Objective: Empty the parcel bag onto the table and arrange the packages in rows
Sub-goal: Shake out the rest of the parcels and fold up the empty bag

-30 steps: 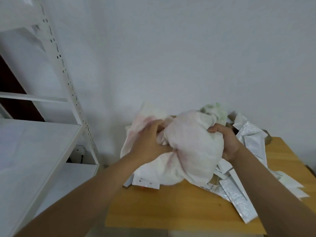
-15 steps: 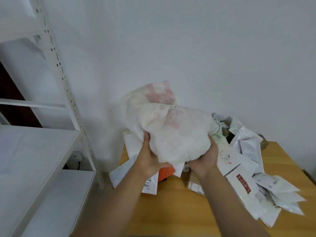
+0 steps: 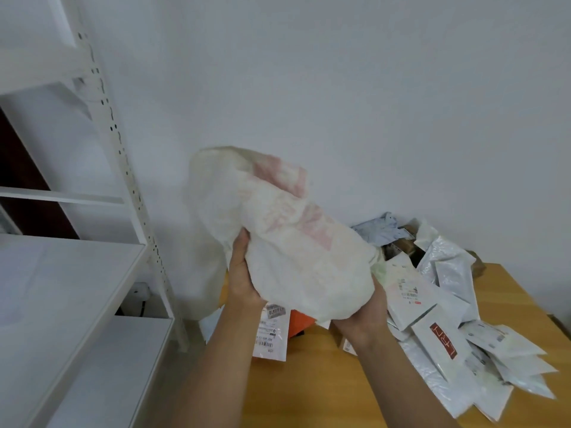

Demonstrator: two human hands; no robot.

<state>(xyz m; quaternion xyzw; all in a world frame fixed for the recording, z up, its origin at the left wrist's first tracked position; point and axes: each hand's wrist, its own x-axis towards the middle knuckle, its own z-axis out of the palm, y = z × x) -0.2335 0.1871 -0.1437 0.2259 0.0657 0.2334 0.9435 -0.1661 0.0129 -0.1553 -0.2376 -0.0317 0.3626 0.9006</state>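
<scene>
The white woven parcel bag [image 3: 287, 242] with faded pink print is lifted above the wooden table [image 3: 324, 387], crumpled and tilted up to the left. My left hand [image 3: 242, 278] grips its left underside. My right hand [image 3: 366, 316] grips its lower right end from below. Several white and silver mailer packages [image 3: 448, 307] lie in a loose heap on the table's right half. A white package with a barcode label [image 3: 272, 332] and an orange package [image 3: 301, 324] lie under the bag. A white box with a red mark [image 3: 441, 341] lies on the heap.
A white metal shelving rack [image 3: 102, 257] stands at the left, its shelves close beside the table's left edge. A white wall runs behind the table. Brown cardboard parcels [image 3: 404, 245] and a pale blue bundle [image 3: 383, 228] sit at the back of the heap.
The bag has gone from bunched low over the table to lifted and tipped up to the left. Both hands shifted to its underside, and more packages now show beneath it.
</scene>
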